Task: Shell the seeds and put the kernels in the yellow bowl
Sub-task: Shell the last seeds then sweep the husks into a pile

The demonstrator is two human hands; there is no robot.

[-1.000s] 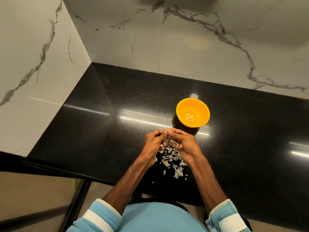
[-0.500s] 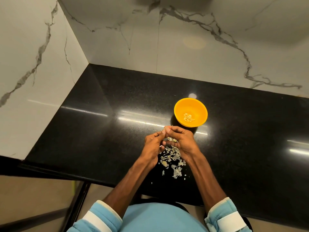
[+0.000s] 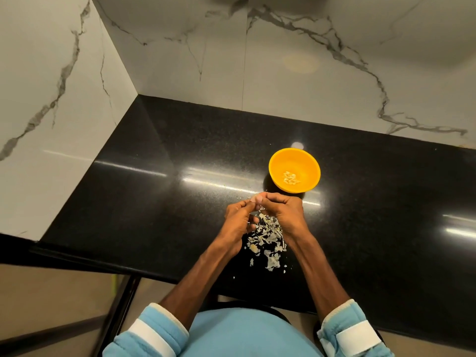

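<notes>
— What moved?
— Both my hands. Left hand [image 3: 238, 221] and right hand [image 3: 287, 215] crept up the frame, so the fingertips [image 3: 259, 200] pinching the seed [image 3: 253, 199] now sit just below the yellow bowl [image 3: 309, 164]'s near rim.

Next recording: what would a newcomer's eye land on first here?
The yellow bowl glows against the black countertop, a few pale kernels at its bottom. Just on its near side, the left hand and right hand meet fingertip to fingertip, whatever they pinch hidden, above a scatter of pale shell scraps.

counter [image 3: 154, 202] room left and right, yellow bowl [image 3: 307, 163] ahead, shell scraps [image 3: 269, 237] nearer edge
</notes>
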